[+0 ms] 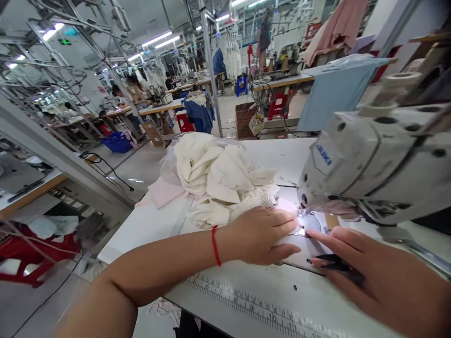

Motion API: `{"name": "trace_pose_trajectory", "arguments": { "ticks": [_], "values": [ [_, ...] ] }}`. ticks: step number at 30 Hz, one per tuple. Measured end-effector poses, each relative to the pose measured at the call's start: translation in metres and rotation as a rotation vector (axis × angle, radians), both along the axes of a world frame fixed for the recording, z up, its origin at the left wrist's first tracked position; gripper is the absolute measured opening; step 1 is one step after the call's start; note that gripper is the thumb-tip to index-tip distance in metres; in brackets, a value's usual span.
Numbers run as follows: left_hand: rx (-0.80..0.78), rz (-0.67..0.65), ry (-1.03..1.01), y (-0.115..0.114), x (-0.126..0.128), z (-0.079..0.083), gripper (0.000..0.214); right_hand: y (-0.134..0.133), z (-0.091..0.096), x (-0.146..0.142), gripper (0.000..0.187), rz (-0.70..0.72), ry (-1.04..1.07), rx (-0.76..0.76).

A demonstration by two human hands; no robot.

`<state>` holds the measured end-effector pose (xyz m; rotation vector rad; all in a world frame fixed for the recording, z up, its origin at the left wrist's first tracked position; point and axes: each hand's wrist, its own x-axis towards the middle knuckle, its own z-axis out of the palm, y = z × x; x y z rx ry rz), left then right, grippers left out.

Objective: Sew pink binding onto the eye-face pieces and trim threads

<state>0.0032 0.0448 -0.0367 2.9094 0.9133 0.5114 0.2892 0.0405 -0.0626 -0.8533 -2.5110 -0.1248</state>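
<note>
My left hand [260, 234], with a red cord bracelet [215, 245] at its wrist, lies with fingers stretched out beside the lit needle area of a white sewing machine [366, 164]. Its fingertips touch the edge of pale cloth [288, 206] there. Just behind it is a heap of cream fabric [225, 173], gathered along one edge. My right hand [373, 267] holds small black snips [340, 265] in the palm and lower fingers. Its index fingertip reaches to the machine plate near the needle. The needle itself is too small to make out.
A printed ruler [252, 307] runs along the table's front edge. Pink cloth [165, 191] lies under the cream heap at left. Beyond stand a metal post [211, 70], a cardboard box [245, 119] and other sewing tables. A red stool [35, 253] stands at lower left.
</note>
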Motion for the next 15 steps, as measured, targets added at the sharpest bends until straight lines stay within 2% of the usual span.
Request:
{"name": "trace_pose_trajectory", "arguments": {
  "ticks": [5, 9, 12, 15],
  "values": [
    [-0.007, 0.023, 0.035, 0.002, 0.003, -0.003, 0.063, 0.001, -0.008, 0.005, 0.041, -0.031, 0.0, -0.082],
    [-0.006, 0.024, 0.029, 0.0, 0.003, 0.0, 0.059, 0.006, -0.001, 0.0, 0.039, -0.003, 0.026, -0.076],
    [-0.008, 0.035, -0.007, -0.005, 0.004, 0.001, 0.054, 0.002, 0.002, -0.007, 0.037, 0.021, 0.047, 0.07],
    [0.002, 0.066, -0.1, -0.003, 0.001, -0.01, 0.044, -0.004, -0.003, -0.012, 0.046, -0.077, 0.074, 0.236]
  ]
}}
